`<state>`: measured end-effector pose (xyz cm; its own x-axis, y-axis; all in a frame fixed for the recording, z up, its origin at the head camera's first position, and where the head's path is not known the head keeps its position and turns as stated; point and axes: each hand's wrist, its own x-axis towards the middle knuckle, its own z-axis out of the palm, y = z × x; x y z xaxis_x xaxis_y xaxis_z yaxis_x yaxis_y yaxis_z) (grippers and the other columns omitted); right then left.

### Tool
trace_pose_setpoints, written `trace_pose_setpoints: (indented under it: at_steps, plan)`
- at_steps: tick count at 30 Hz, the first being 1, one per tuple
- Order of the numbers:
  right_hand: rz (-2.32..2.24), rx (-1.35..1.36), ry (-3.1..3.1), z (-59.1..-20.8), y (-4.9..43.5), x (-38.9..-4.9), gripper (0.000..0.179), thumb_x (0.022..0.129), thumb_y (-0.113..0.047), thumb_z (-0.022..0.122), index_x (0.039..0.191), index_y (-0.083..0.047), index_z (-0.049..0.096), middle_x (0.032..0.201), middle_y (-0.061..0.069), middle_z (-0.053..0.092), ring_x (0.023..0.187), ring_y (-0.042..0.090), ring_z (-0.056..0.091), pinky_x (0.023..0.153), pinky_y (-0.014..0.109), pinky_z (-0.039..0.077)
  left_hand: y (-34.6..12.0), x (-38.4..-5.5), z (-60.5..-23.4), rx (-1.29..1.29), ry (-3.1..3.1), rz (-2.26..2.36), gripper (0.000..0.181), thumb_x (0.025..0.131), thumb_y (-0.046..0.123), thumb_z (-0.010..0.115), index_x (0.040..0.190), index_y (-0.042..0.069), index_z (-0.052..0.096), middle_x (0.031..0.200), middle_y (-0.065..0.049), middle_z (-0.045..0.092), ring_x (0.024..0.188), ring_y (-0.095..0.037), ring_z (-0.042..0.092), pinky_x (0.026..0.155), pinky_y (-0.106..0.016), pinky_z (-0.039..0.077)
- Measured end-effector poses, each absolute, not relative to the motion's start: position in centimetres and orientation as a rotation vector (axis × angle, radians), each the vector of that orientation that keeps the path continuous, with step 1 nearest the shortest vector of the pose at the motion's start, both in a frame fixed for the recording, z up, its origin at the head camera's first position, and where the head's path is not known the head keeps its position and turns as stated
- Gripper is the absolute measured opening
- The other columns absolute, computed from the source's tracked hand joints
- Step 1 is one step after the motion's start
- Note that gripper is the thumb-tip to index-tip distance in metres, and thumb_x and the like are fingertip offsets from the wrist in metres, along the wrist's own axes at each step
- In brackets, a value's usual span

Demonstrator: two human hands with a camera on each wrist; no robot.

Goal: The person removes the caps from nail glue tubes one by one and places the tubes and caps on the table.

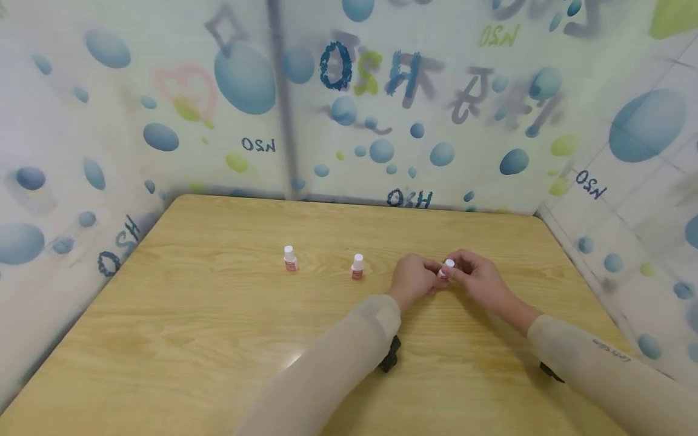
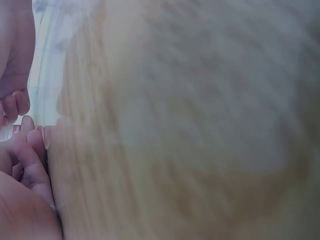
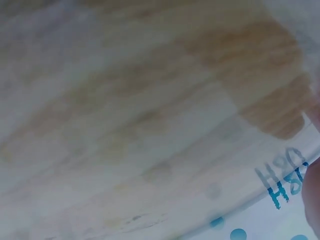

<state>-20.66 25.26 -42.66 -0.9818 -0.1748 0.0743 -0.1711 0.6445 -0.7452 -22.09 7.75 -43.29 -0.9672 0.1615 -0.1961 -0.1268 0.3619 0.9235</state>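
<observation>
A small white bottle [image 1: 449, 266] with a white cap and a reddish label is between my two hands, right of the table's middle. My left hand [image 1: 414, 278] holds it low down from the left side. From the right, my right hand [image 1: 480, 281] pinches it near the cap with thumb and fingers. Fingers cover most of the bottle's body. In the left wrist view both hands crowd the left edge, the left hand [image 2: 27, 195] below the other. Only a sliver of the right hand [image 3: 312, 192] shows at the right wrist view's edge.
Two like bottles stand upright on the wooden table [image 1: 218, 315] to the left: one bottle [image 1: 357, 267] near my left hand, another bottle [image 1: 290, 258] farther left. Walls with blue bubble prints [image 1: 245, 79] border the table's back and sides.
</observation>
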Motion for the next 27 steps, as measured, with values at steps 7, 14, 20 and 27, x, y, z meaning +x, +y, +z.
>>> trace_pose_setpoints:
  at_steps: [7, 14, 20, 27]
  plan:
    - [-1.292, -0.438, 2.829, -42.7, 26.0, -21.2, 0.013, 0.104, -0.017, 0.07, 0.112, -0.007, 0.071, 0.1, 0.011, 0.071, 0.08, 0.013, 0.057, 0.069, 0.023, 0.049, 8.1, -22.0, -43.1, 0.044, 2.383, 1.594, 0.021, 0.085, 0.017, 0.091, 0.105, 0.014, 0.086, 0.087, 0.005, 0.08, 0.061, -0.006, 0.063, 0.058, -0.019, 0.049]
    - [-1.294, -0.524, 2.807, -42.7, 26.0, -21.8, 0.006, 0.104, -0.012, 0.069, 0.108, -0.007, 0.069, 0.096, 0.012, 0.072, 0.073, 0.01, 0.055, 0.064, 0.025, 0.048, 8.0, -22.3, -43.2, 0.057, 2.394, 1.585, 0.018, 0.087, 0.016, 0.09, 0.105, 0.015, 0.086, 0.094, 0.004, 0.082, 0.064, -0.006, 0.064, 0.061, -0.02, 0.052]
    - [-1.205, -0.547, 2.866, -42.9, 26.0, -22.1, 0.005, 0.103, -0.011, 0.07, 0.108, -0.009, 0.069, 0.099, 0.01, 0.071, 0.083, 0.016, 0.057, 0.072, 0.023, 0.048, 7.8, -22.5, -43.4, 0.124, 2.428, 1.55, 0.021, 0.087, 0.02, 0.09, 0.107, 0.016, 0.086, 0.101, 0.002, 0.083, 0.074, -0.006, 0.064, 0.07, -0.022, 0.054]
    - [-1.192, -0.683, 2.885, -43.3, 26.4, -22.2, 0.006, 0.102, -0.006, 0.07, 0.105, -0.01, 0.071, 0.098, 0.006, 0.073, 0.083, 0.013, 0.059, 0.074, 0.022, 0.05, 7.3, -22.1, -43.2, 0.252, 2.51, 1.483, 0.023, 0.088, 0.025, 0.09, 0.109, 0.016, 0.086, 0.107, 0.004, 0.083, 0.101, -0.01, 0.071, 0.096, -0.029, 0.057]
